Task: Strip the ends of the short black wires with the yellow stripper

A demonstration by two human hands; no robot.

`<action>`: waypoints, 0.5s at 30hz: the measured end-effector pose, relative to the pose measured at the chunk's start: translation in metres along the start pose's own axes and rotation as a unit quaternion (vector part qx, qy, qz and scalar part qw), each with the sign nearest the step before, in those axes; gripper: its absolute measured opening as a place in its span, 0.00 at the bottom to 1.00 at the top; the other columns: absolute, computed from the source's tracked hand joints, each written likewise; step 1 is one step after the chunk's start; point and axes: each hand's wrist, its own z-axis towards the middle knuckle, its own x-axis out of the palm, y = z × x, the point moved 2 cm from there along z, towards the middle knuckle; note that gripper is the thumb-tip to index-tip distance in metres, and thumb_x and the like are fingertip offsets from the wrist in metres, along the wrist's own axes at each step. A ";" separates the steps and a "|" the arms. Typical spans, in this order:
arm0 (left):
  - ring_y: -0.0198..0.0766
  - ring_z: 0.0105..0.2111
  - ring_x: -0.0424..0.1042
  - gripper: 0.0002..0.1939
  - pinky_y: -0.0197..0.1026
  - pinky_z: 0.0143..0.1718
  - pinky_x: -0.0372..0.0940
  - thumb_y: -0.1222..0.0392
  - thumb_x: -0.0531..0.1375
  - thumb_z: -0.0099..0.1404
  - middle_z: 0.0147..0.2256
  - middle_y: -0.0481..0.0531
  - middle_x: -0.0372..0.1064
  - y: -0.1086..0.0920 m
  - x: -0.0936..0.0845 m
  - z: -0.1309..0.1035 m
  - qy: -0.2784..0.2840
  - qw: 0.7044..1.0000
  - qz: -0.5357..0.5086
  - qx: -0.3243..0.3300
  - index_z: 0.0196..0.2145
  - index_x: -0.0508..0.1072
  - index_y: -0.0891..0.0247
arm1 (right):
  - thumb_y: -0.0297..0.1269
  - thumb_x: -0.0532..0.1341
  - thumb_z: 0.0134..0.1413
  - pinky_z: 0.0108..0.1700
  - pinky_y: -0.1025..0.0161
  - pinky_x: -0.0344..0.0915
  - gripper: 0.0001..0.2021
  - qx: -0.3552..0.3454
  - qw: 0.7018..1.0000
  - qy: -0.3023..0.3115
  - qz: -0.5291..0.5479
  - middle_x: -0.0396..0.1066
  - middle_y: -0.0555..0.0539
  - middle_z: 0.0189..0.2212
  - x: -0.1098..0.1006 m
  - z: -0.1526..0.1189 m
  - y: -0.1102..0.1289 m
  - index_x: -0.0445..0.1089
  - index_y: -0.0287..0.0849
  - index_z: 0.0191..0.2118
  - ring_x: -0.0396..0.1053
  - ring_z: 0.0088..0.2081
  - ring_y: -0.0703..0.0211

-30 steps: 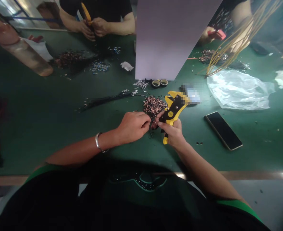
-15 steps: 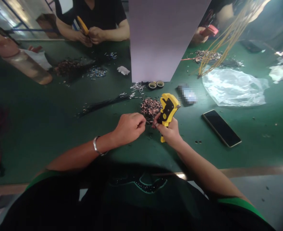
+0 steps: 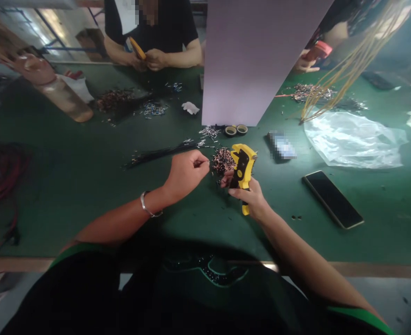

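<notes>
My right hand is wrapped round a yellow-and-black wire stripper, its jaws pointing up and away from me. Behind the tool lies a pile of short copper-coloured pieces, partly covered by it. My left hand is closed in a pinch just left of that pile; whatever is between its fingertips is too small to make out. Beyond the left hand a bundle of thin black wires with bare, silvery ends stretches across the table. Small silvery pieces are scattered past the pile.
Two tape rolls sit at the foot of an upright pale board. To the right are a phone, a clear plastic bag and yellow wires. A bottle lies at left. Co-workers' hands hold tools across the table.
The view has shifted, so the table appears further right and lower. Against the pile, my left hand has moved left and slightly away from me. My right hand keeps the wire stripper, now nearer the pile.
</notes>
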 end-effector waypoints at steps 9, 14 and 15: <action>0.31 0.23 0.69 0.05 0.36 0.25 0.63 0.66 0.58 0.57 0.23 0.48 0.73 0.008 0.002 0.007 -0.018 0.999 -0.039 -0.025 0.26 0.73 0.63 | 0.32 0.67 0.38 0.43 0.55 0.70 0.24 0.027 1.000 0.010 -0.003 0.75 0.49 0.36 0.002 -0.002 0.003 0.73 0.44 0.48 0.73 0.35 0.55; 0.32 0.24 0.70 0.05 0.36 0.25 0.63 0.66 0.57 0.57 0.23 0.48 0.74 0.002 0.007 0.003 -0.003 0.999 -0.044 -0.021 0.26 0.73 0.63 | 0.31 0.65 0.39 0.42 0.53 0.70 0.24 0.023 0.999 0.034 0.021 0.75 0.49 0.35 0.006 -0.005 0.003 0.72 0.43 0.49 0.73 0.34 0.54; 0.32 0.24 0.70 0.06 0.37 0.25 0.62 0.66 0.57 0.58 0.23 0.48 0.73 0.000 0.008 0.002 0.002 0.999 -0.044 -0.023 0.26 0.73 0.63 | 0.32 0.65 0.39 0.42 0.52 0.70 0.25 0.019 0.999 0.036 0.028 0.75 0.48 0.35 0.006 -0.005 0.003 0.72 0.43 0.49 0.73 0.34 0.54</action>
